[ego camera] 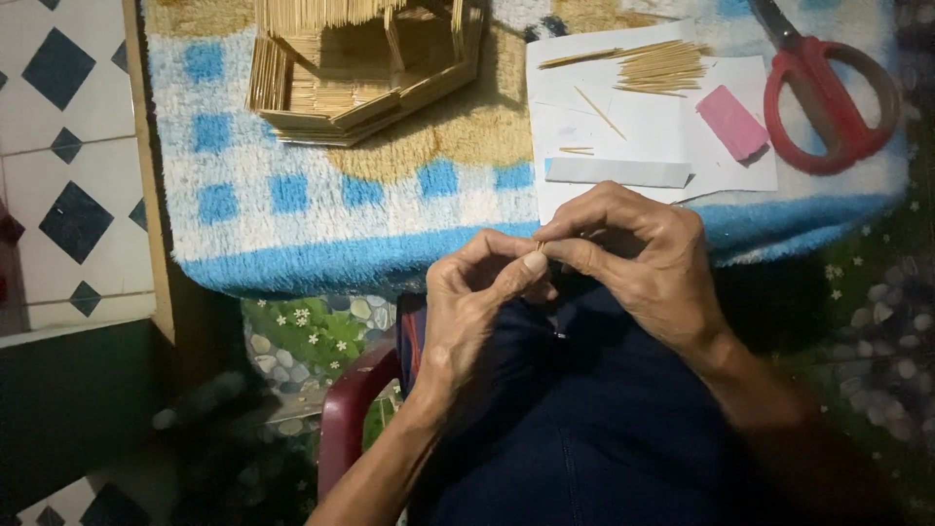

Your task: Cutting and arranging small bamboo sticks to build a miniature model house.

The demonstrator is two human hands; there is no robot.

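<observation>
1. We see the left hand (467, 312) and the right hand (633, 258) meeting in the lower middle of the frame, just below the near edge of the counter (292, 263).
2. The fingers of both hands are pinched together around a thin wooden stick (542, 245); only a tiny pale tip of it shows between the fingertips, so we cannot tell its full length.
3. The left thumb (521, 273) presses up against the right fingertips, and the remaining fingers of each hand are curled in.
4. Both hands hover above a lap in dark blue cloth (575, 429), with a dark red chair (346, 414) showing at its left.
5. The counter is covered with a fluffy towel (243, 195) in blue, white and tan checks.
6. In the upper middle of the frame stands a model house (365, 68) built from sticks, well apart from the hands.
7. To its right lie white paper sheets (643, 136), with a pile of loose sticks (657, 66) at their top and a single stick (599, 112) lying slantwise below it.
8. A pink eraser-like block (732, 122) rests on the paper's right part, and a pale flat strip (618, 172) lies just above the right hand.
9. Red-handled scissors (828, 93) lie in the upper right of the frame, beside the paper.
</observation>
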